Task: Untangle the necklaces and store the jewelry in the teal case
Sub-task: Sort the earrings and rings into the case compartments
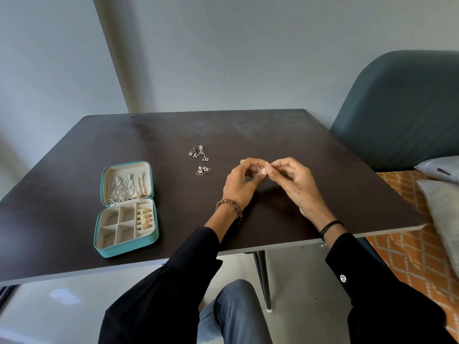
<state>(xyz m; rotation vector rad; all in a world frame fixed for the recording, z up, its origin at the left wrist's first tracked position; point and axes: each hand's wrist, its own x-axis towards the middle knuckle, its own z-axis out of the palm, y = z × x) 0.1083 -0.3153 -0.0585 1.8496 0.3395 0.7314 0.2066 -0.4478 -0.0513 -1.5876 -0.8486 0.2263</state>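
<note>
Both hands are hovering just over the dark counter (pixel 323 150), roughly mid-width and nearer the front edge than the back one. The left hand (pixel 242 181) and right hand (pixel 295 184) meet fingertip to fingertip, each pinching the same small gold piece (pixel 267 165). It's too tiny to say exactly what it is. A gold bit (pixel 242 160) peeks out on the counter just past the left hand's knuckles. A little left of the left hand sit the triangle earrings (pixel 203 170), and beyond those are the silver drop earrings (pixel 198 153), the two pairs near each other but apart. The teal case (pixel 125 249) lies open well off to the left of the left hand, its front wall close to the counter's front edge. It has chains (pixel 124 189) in the lid and gold rings (pixel 144 218) in the right column of the base. A wide stretch of counter runs between the case and the left hand. Right of the right hand, the top runs on to its side edge, with a chair (pixel 402 108) just past that.
</note>
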